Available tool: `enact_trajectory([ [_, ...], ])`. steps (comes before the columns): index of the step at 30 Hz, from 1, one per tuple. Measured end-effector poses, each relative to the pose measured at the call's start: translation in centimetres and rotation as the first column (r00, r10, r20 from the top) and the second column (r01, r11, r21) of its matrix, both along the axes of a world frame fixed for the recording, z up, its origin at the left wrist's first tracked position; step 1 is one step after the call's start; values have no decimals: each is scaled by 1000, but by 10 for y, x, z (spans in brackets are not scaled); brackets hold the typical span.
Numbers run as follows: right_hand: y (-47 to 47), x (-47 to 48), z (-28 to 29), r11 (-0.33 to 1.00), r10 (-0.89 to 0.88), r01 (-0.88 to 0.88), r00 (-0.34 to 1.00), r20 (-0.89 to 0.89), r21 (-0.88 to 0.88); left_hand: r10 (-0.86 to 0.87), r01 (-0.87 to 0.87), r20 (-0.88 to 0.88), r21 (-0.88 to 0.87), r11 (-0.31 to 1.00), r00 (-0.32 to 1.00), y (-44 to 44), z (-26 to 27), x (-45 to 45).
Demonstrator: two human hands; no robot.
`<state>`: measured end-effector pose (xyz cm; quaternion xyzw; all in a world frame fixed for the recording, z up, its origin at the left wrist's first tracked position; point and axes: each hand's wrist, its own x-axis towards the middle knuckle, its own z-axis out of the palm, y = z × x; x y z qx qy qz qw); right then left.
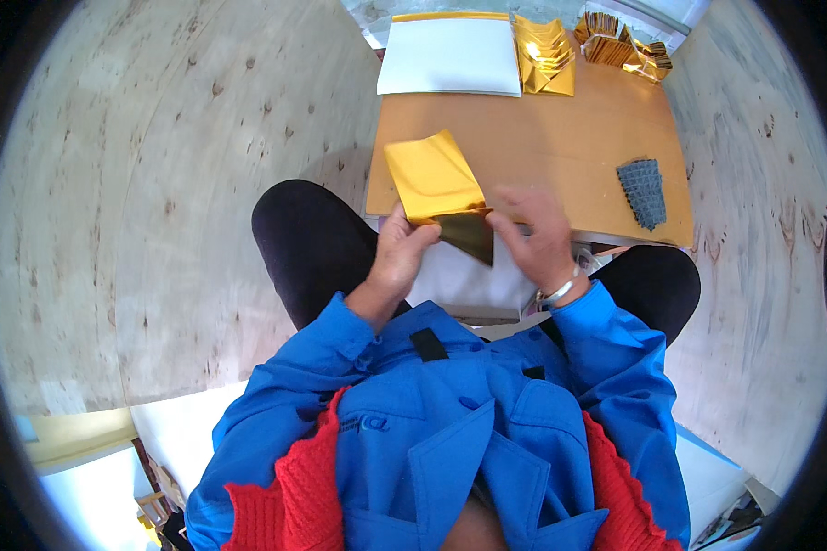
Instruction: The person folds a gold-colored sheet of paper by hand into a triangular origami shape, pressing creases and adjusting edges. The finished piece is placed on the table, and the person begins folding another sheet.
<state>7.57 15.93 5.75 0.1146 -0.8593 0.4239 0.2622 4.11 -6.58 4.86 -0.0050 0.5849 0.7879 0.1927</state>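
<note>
A sheet of gold foil paper (435, 175), partly folded, is held over the near edge of the small table. My left hand (401, 251) pinches its lower left corner between thumb and fingers. At its lower right edge is my right hand (537, 231), slightly blurred, with the thumb at the paper and the fingers spread; whether it grips the paper is not clear. A dark, shiny folded flap hangs between the two hands. At the table's far side lies a stack of white-backed sheets (449, 56) with a gold edge, beside a nested pile of folded gold pieces (546, 58).
More folded gold foil pieces (610, 48) stand at the table's far right corner. A grey textured cloth (643, 193) lies on the right of the brown table (579, 144). Pale wooden panels (213, 138) rise on both sides. My knees flank the table's near edge.
</note>
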Motion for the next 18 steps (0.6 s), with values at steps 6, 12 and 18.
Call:
enact_trajectory([
  [6,36,-16,7,488,383,152,847,368,-859,-260,263,-160,-5,965,952,-19,46,-41],
  [12,48,-19,8,346,451,94,856,253,-933,-426,406,-59,-213,889,903,-14,57,-87],
  [18,46,-17,-1,614,389,191,771,504,-766,-650,372,-248,-652,661,718,-7,28,-129],
])
